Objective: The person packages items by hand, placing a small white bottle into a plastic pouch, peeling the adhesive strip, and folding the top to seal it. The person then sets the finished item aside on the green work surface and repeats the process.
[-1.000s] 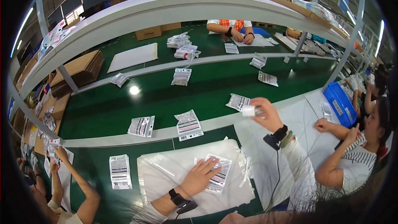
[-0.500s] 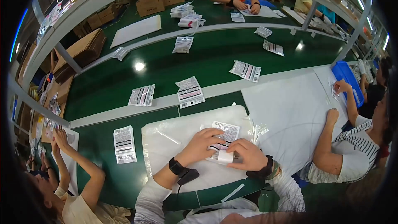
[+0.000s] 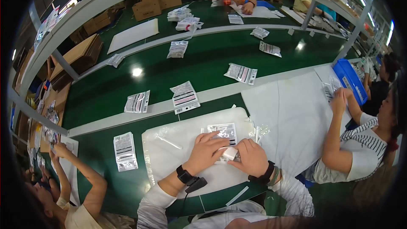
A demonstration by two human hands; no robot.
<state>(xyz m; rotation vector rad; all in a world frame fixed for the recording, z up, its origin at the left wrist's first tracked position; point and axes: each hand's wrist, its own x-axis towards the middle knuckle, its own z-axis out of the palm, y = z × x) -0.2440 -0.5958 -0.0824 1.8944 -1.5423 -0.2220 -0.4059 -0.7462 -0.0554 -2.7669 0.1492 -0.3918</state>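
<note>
A printed clear plastic bag (image 3: 224, 131) lies on the white mat (image 3: 167, 148) in front of me. My left hand (image 3: 206, 149) rests over the bag's lower left part, its fingers curled onto the plastic and its thumb near a small white block-shaped item (image 3: 229, 153). My right hand (image 3: 252, 157) pinches that white item from the right, at the bag's near end. The fingers hide where the item meets the bag's mouth, so I cannot tell how far inside it is.
A stack of flat printed bags (image 3: 125, 152) lies left of the mat. Filled bags (image 3: 185, 97) sit along the rail and on the green belt (image 3: 161, 76) beyond. Co-workers sit on both sides, the right one beside a blue bin (image 3: 349, 81). Another person works across the belt.
The white item has tilted between my hands and my right fingers have closed further around it. The view has shifted slightly. The right co-worker's hands have come together over a packet.
</note>
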